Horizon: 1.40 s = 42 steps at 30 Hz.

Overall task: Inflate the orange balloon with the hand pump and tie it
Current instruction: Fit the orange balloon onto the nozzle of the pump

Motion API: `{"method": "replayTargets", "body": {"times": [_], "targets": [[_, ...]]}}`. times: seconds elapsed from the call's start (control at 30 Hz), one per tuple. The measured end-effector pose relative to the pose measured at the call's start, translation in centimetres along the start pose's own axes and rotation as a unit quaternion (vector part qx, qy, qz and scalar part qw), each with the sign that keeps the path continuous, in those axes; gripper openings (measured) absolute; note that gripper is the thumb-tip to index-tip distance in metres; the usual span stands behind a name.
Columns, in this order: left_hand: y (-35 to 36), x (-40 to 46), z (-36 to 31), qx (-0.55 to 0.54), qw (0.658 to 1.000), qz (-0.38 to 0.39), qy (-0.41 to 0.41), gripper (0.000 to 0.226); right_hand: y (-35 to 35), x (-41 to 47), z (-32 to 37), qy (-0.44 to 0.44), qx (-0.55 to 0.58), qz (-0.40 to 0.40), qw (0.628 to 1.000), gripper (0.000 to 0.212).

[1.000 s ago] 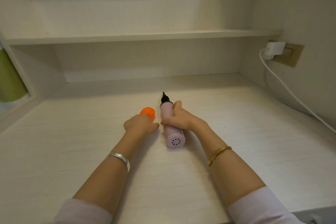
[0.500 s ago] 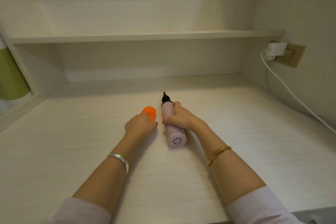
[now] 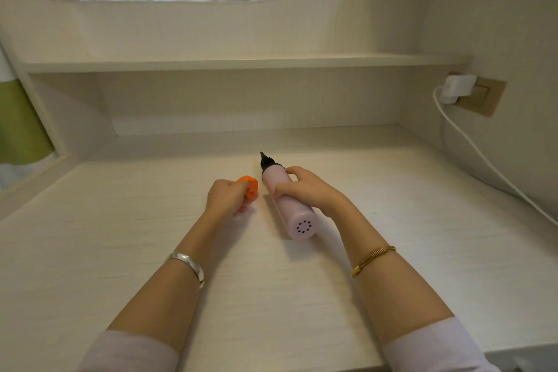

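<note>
The limp orange balloon (image 3: 249,186) sticks out beyond my left hand (image 3: 226,198), whose fingers are curled round its near part. The pink hand pump (image 3: 290,207) has a black nozzle pointing away from me and a perforated end cap facing me. My right hand (image 3: 308,190) grips the pump's barrel from the right, and the pump looks raised slightly off the white desk (image 3: 422,235). Balloon and nozzle are a short gap apart.
A shelf (image 3: 241,62) runs across the back above the desk. On the right wall a white charger (image 3: 457,88) sits in a socket, and its cable (image 3: 489,166) trails down along the desk's right side. A green panel (image 3: 21,127) stands at the left.
My right hand has lifted the pump a little and swung its near end rightward. My left hand has closed round the balloon and raised it slightly.
</note>
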State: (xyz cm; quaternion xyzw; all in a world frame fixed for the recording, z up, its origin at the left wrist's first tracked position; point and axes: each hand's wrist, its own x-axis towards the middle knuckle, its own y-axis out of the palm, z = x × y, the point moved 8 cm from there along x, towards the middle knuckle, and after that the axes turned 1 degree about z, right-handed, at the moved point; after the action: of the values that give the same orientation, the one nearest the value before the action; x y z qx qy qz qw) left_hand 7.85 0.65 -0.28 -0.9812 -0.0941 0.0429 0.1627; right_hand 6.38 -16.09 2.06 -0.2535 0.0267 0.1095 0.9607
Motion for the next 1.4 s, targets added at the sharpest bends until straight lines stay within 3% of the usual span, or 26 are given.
{"method": "replayTargets", "body": {"times": [0.2,0.5,0.7,0.87,1.4], "targets": [[-0.3,-0.5,-0.2,-0.140,0.990,0.002,-0.032,0.030,-0.2,-0.7,1.0,-0.015,0.013,0.019,1.000,0.057],[-1.9,0.0,-0.9,-0.249,0.968,-0.026,-0.019,0.022,-0.1,-1.6,2.3,-0.035,0.040,0.055,0.997,0.050],[-3.2,0.8,-1.0,-0.298,0.953,-0.048,-0.016,0.022,0.3,-2.0,2.6,-0.033,0.062,0.100,0.993,0.075],[-3.7,0.9,-1.0,-0.336,0.940,-0.064,-0.020,0.023,0.6,-2.0,2.8,-0.044,0.063,0.119,0.990,0.074],[-3.8,0.8,-1.5,-0.537,0.840,-0.049,-0.067,0.025,0.4,-2.3,2.9,-0.065,0.007,0.121,0.990,0.055]]}}
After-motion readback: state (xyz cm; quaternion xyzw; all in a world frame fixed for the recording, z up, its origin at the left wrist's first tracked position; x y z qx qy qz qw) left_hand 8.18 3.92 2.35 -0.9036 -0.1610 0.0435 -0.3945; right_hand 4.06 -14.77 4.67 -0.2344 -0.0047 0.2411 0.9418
